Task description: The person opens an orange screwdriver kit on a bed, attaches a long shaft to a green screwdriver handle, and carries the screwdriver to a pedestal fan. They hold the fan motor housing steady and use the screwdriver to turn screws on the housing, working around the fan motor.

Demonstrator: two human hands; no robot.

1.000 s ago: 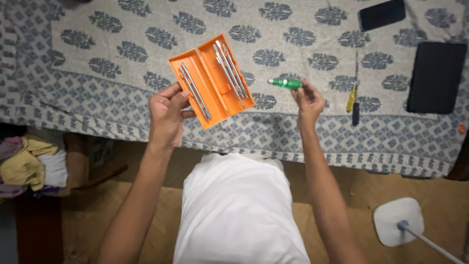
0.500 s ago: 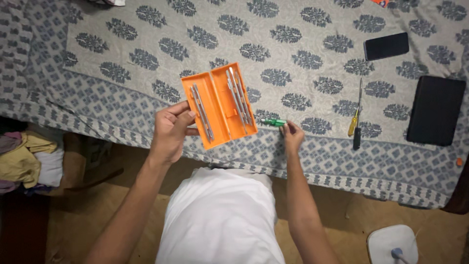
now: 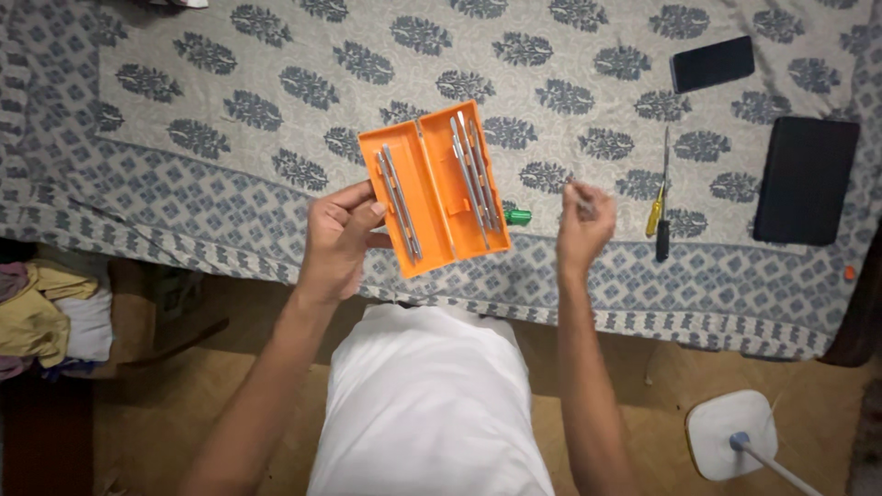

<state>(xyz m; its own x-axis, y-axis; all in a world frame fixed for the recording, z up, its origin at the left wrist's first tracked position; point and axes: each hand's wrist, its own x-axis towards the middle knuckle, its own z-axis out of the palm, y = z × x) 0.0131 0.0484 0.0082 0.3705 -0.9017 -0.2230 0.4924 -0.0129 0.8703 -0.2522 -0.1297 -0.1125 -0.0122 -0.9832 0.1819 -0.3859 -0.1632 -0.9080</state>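
Note:
My left hand [image 3: 338,241] holds an open orange plastic case [image 3: 434,188] by its left edge, tilted above the patterned bedspread [image 3: 230,138]. Several thin metal screwdriver bits lie clipped in both halves of the case. A green screwdriver handle [image 3: 517,217] lies on the cloth, with most of it hidden behind the case's right edge. My right hand [image 3: 582,223] hovers just right of it, fingers pinched together on what looks like a thin metal bit.
A yellow-and-black screwdriver [image 3: 659,209] lies right of my right hand. A dark phone [image 3: 712,62] and a black flat case [image 3: 806,179] rest at the far right. Clothes [image 3: 37,312] are piled on the floor at left, and a white round stand base [image 3: 730,445] sits at lower right.
My right hand has let go of the green handle, which now lies on the cloth, and has moved to the right. The orange case stays in my left hand.

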